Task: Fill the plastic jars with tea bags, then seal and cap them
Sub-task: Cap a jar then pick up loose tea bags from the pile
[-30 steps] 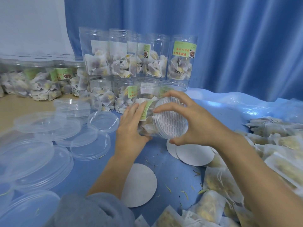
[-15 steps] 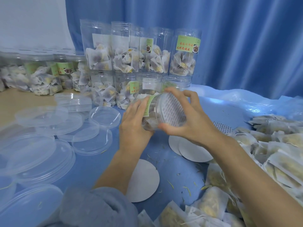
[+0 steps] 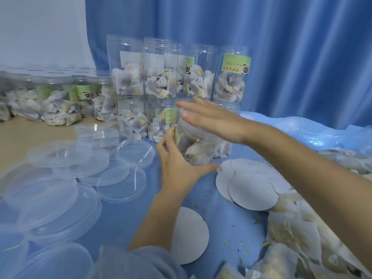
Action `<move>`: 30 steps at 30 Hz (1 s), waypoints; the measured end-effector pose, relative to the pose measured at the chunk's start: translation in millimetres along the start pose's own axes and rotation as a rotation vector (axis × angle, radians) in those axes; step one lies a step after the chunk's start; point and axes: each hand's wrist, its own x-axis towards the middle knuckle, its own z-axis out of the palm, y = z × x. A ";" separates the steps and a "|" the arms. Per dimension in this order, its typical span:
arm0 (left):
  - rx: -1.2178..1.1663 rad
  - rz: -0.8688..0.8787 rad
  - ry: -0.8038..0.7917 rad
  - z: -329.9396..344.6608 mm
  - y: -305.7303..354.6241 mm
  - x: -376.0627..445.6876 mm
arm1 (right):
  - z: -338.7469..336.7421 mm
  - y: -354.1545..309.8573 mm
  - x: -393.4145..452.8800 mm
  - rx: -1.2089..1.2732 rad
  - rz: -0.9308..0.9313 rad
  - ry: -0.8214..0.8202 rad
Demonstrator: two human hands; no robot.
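Observation:
A clear plastic jar (image 3: 198,147) filled with tea bags stands upright in the middle of the blue table. My left hand (image 3: 177,165) grips its lower left side, thumb curled under the front. Above the jar's mouth my right hand (image 3: 211,119) lies flat with fingers straight, covering the top; whether it touches the seal is blurred. Loose tea bags (image 3: 298,234) are heaped at the right. Round white seal discs (image 3: 251,188) lie beside the jar, another disc (image 3: 190,236) near my left forearm. Clear plastic caps (image 3: 60,154) spread over the left.
Stacked filled jars with green labels (image 3: 231,77) stand behind the held jar, more filled jars (image 3: 56,97) at the far left. A blue curtain (image 3: 291,47) hangs behind. A grey-blue sleeve (image 3: 136,264) is at the bottom edge.
The jar has gone from tilted with its sealed mouth toward me to upright. My right hand let go of the rim and now lies flat over the top.

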 end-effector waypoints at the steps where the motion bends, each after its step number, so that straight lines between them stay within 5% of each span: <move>1: -0.044 -0.018 -0.009 1.1 0.1 1.0 | -4.8 -7.3 10.7 0.044 0.031 -0.015; 6: -0.213 -0.104 -0.021 4.7 -6.4 5.2 | 14.1 -18.9 61.3 -0.305 0.165 -0.073; 9: -0.218 -0.142 -0.039 6.0 -7.3 7.9 | 25.5 -16.3 69.3 -0.305 0.283 -0.103; 14: -0.198 -0.159 -0.045 6.6 -7.7 7.3 | 30.3 -23.7 64.0 -0.435 0.274 0.108; 22: -0.160 -0.114 0.025 5.8 1.7 4.0 | 2.6 -13.8 36.8 -0.112 0.077 -0.130; 26: 0.062 0.121 0.144 1.2 11.4 -1.0 | -13.1 9.2 2.2 -0.156 -0.014 -0.014; 30: 0.331 0.388 0.361 2.4 18.1 -5.6 | -21.0 34.7 -29.2 0.335 0.155 0.013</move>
